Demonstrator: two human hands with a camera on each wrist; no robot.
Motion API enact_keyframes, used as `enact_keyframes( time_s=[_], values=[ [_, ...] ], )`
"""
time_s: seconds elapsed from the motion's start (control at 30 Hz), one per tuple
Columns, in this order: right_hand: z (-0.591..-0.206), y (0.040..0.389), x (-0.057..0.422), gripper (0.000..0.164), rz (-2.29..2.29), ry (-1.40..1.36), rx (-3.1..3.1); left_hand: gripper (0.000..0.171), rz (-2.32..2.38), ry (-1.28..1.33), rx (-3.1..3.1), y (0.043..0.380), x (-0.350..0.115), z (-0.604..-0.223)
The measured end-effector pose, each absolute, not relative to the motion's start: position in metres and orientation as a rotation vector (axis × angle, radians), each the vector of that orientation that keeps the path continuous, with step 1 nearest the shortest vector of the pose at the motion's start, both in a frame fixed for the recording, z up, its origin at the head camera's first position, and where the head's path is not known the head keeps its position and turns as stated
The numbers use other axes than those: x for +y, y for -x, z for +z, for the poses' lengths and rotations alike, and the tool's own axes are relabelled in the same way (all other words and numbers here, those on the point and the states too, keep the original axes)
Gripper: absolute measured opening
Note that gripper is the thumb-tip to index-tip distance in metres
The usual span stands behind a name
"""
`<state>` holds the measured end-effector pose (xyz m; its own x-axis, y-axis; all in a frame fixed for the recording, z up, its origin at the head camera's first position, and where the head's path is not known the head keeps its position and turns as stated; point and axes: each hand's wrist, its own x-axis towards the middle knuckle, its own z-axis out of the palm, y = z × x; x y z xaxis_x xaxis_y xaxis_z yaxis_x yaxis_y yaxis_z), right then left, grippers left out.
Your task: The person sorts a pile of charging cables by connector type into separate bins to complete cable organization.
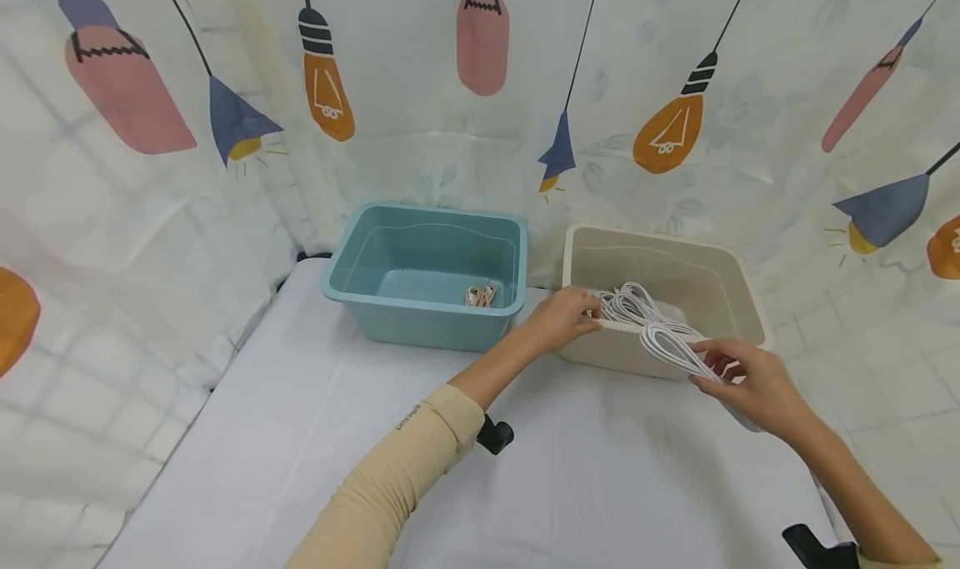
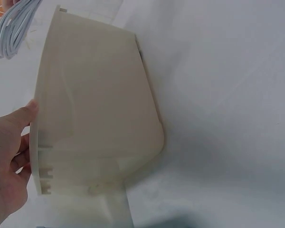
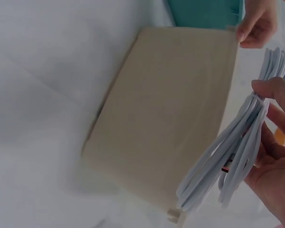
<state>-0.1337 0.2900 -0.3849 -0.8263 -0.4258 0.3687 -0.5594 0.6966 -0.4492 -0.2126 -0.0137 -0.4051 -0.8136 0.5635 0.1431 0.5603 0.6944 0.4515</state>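
Observation:
My left hand [image 1: 561, 321] pinches the rim of a beige plastic bin [image 1: 622, 351] near its front left corner. In the left wrist view the thumb lies on the outer side of the rim, and the other fingers curl behind it. My right hand [image 1: 757, 390] holds a bundle of white cable [image 3: 249, 114], gathered at its middle, above the bin's front edge. Its loops spread on both sides of the fingers. In the head view white loops [image 1: 633, 302] also show over the bin's inside, partly hidden by the front wall.
To the left of the beige bin stands a teal bin [image 1: 420, 323] with a small brownish cable bundle [image 1: 481, 295] in it. Both bins are on a white-covered table [image 1: 570, 469]. A curtain printed with lamps [image 1: 420, 152] hangs close behind them.

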Motion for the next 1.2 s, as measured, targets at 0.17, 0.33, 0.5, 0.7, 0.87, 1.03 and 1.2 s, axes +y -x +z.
enact_keyframes(
  time_s=[0.17,0.33,0.5,0.7,0.87,1.03,1.2],
  values=[
    [-0.376,0.141,0.290,0.042,0.781,-0.794,-2.674,0.016,0.766,-0.957,2.887,0.212,-0.014,-0.405],
    [-0.365,0.154,0.288,0.042,0.771,-0.800,-2.696,0.017,0.766,-0.957,2.887,0.213,-0.014,-0.406],
    [-0.351,0.171,0.283,0.038,0.746,-0.793,-2.726,0.015,0.769,-0.974,2.898,0.214,-0.014,-0.406],
    [-0.341,0.194,0.275,0.033,0.728,-0.765,-2.771,0.015,0.767,-0.975,2.900,0.214,-0.015,-0.407],
    [-0.334,0.210,0.268,0.031,0.719,-0.743,-2.817,0.014,0.776,-0.997,2.902,0.214,-0.014,-0.407],
    [-0.330,0.227,0.262,0.032,0.710,-0.711,-2.894,0.014,0.775,-0.994,2.898,0.215,-0.014,-0.408],
    [-0.331,0.245,0.257,0.033,0.711,-0.690,-2.939,0.015,0.774,-0.987,2.892,0.216,-0.014,-0.408]
  ],
)
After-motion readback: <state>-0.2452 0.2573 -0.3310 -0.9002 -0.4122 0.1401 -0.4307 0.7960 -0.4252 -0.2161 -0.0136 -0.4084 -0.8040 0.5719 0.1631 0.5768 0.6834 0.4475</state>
